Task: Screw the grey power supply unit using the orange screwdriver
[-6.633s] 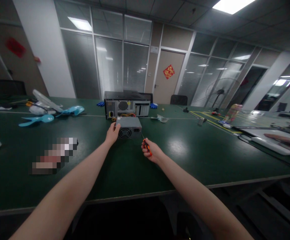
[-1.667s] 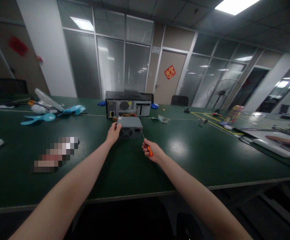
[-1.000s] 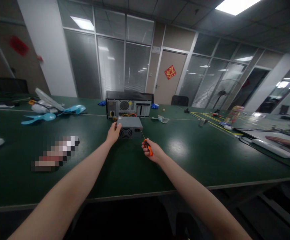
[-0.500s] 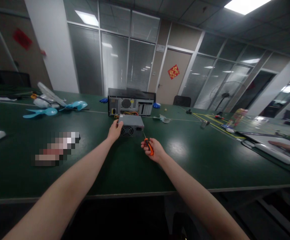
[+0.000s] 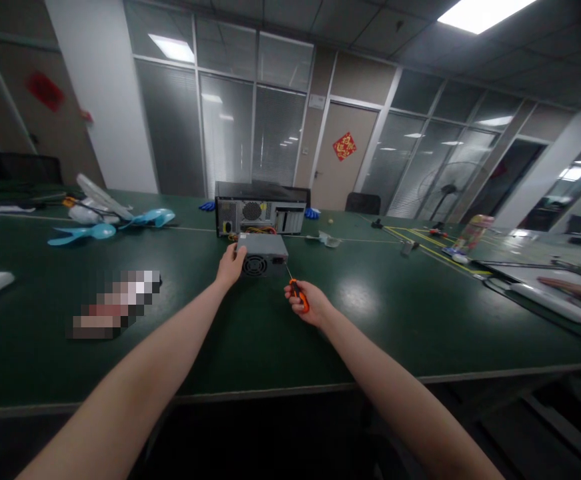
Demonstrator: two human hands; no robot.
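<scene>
A grey computer power supply [image 5: 264, 248] sits on the green table [image 5: 250, 347], its round fan grille facing me. My left hand [image 5: 230, 264] grips its left end, thumb on the top edge and the other fingers partly hidden behind. In my right hand [image 5: 310, 303] is a screwdriver [image 5: 299, 295] with an orange and black handle, its shaft pointing up and left. The tip meets the right edge of the power supply's front face; whether it sits in a screw is too small to tell. Just behind stands a computer case [image 5: 261, 210], with coloured cables between the two.
Light-blue fan blades [image 5: 85, 233] and a white fan part [image 5: 103, 199] lie at the left. Blue gloves [image 5: 312, 213] rest beside the case, and a clear plastic bag [image 5: 328, 240] lies to its right. A white panel [image 5: 553, 303] is at the far right.
The view has tilted slightly upward. Both hands keep their places at the power supply, with the screwdriver still at its right edge.
</scene>
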